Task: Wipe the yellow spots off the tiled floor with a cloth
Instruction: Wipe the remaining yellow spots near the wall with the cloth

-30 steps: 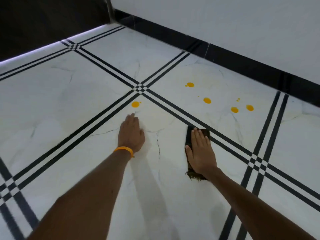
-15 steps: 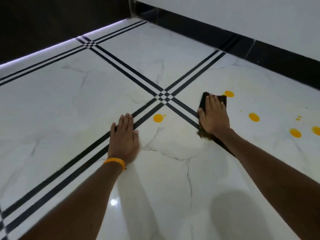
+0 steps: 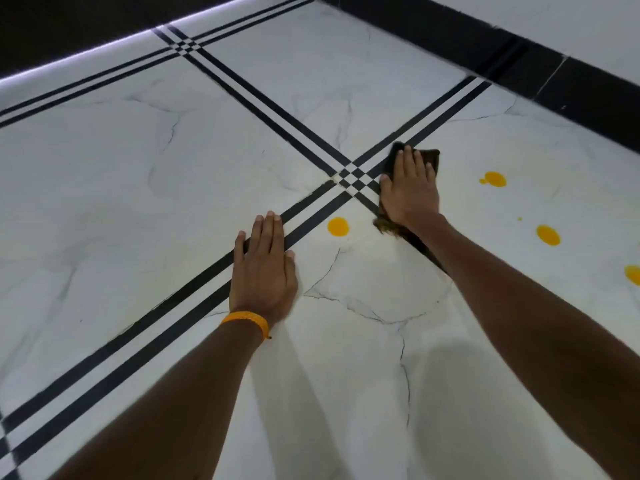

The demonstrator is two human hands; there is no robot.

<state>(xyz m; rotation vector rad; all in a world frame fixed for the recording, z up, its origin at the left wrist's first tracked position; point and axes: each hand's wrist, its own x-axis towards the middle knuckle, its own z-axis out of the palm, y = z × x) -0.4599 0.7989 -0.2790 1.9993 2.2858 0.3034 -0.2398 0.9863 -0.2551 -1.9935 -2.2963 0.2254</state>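
Where the black stripes cross, cloth position: the dark cloth lies flat on the floor at centre right of the frame, just right of the crossing and mostly covered by the right hand.
Cloth axis: the long axis runs from the frayed near end beside the wrist up the frame to the far edge beyond the fingertips, leaning slightly right. The far edge points toward the skirting.
Spots: the nearest yellow spot sits below and left of the cloth, apart from it, between the two hands. The upper yellow spot, small fleck, middle yellow spot and edge yellow spot lie at the right of the frame.
Floor: glossy white marble-pattern tiles with grey veins and paired black stripes in a diagonal grid.
Room: black skirting along the upper right, with the white wall above it. A lit strip runs along the upper left, with darkness beyond.
Right hand: palm down, fingers straight and together, pressing the cloth to the floor and not clenched. The arm reaches in from the lower right.
Left hand: the left hand lies flat on the floor at centre, fingers straight across a stripe, grasping nothing. An orange wristband sits at the wrist.
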